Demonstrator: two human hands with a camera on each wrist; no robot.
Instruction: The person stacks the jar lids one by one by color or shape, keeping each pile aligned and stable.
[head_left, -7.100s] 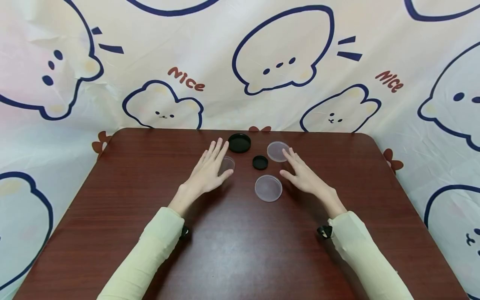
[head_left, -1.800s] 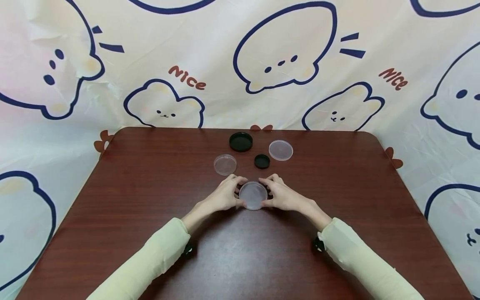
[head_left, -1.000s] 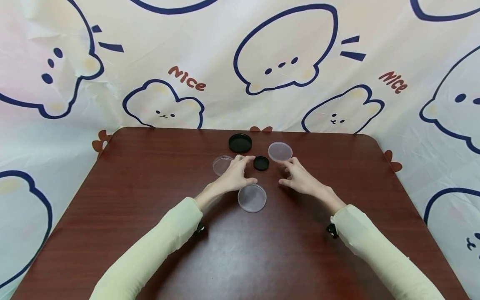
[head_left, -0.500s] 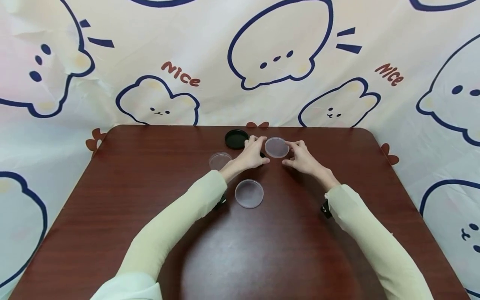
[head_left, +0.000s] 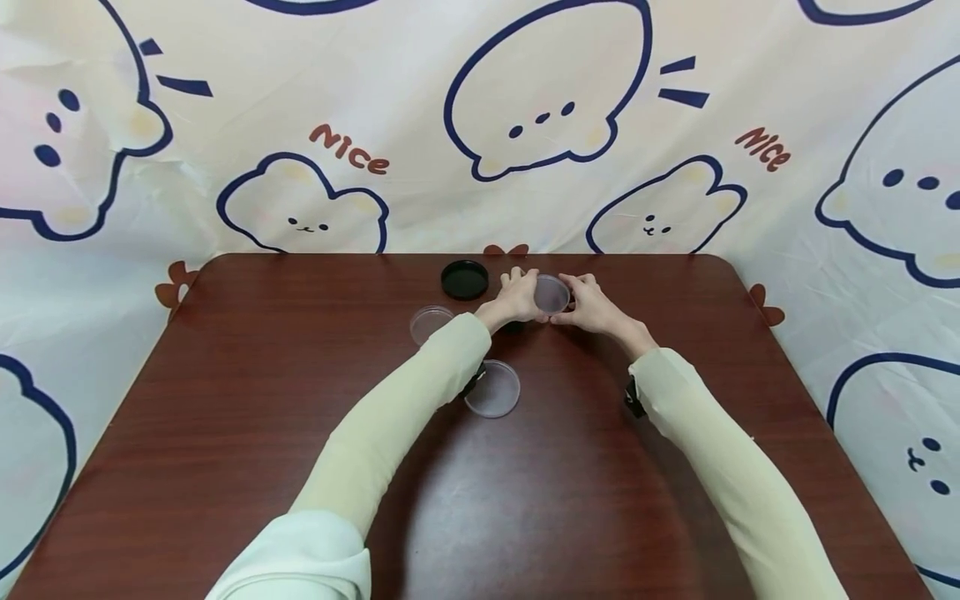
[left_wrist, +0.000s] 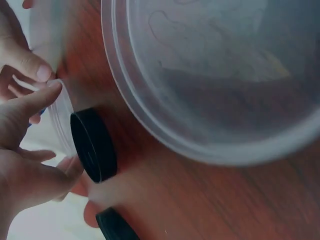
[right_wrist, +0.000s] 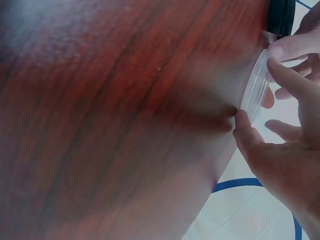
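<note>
Toward the back right of the table in the head view is a clear round plastic lid (head_left: 552, 295), shallow and rimmed. My left hand (head_left: 517, 297) grips its left edge, thumb in front and fingers behind. Opposite, my right hand (head_left: 592, 307) holds its right edge in the same way. The right wrist view shows fingertips of both hands on the ridged rim of the lid (right_wrist: 256, 87); whether it rests on the table I cannot tell. A small black lid (left_wrist: 95, 145) stands close by the left hand, mostly hidden in the head view.
A larger black lid (head_left: 465, 280) lies at the back edge. Left of centre is another clear lid (head_left: 431, 323), partly behind the left sleeve. A wide clear lid (head_left: 492, 389) lies nearer on the brown table (head_left: 480, 517), partly under the left forearm. A patterned cloth hangs behind.
Both hands moved from the front clear lid, which they had earlier shifted left and nearer, to the back right one and closed on its edges. The head view has shifted slightly.
</note>
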